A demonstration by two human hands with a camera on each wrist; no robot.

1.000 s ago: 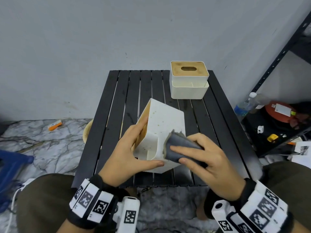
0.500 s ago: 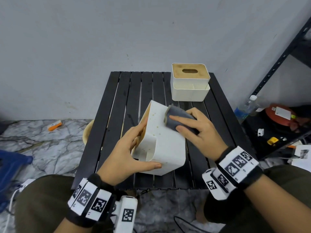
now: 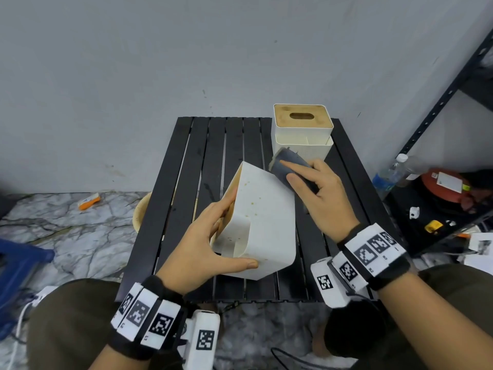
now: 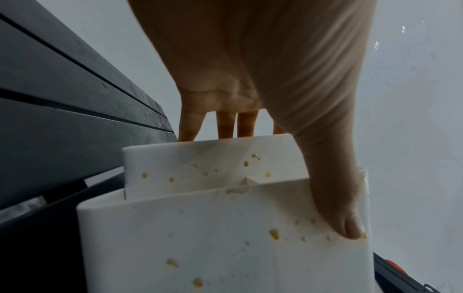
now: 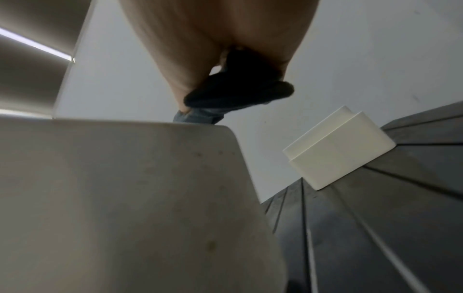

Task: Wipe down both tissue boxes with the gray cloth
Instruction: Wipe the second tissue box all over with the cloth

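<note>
Two white tissue boxes sat on the black slatted table, neither bearing readable writing. The left hand gripped the tilted, speckled near box, thumb on its front. The right hand clasped one gray cloth against its far top edge, just before the upright far box.

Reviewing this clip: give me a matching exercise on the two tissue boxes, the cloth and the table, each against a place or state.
Things:
1. near tissue box
2. far tissue box
3. gray cloth
4. table

States:
a. black, slatted
b. upright at the back edge
c. tilted, speckled with stains, gripped by the left hand
d. folded under the right hand

Pairs: 1-c, 2-b, 3-d, 4-a
</note>
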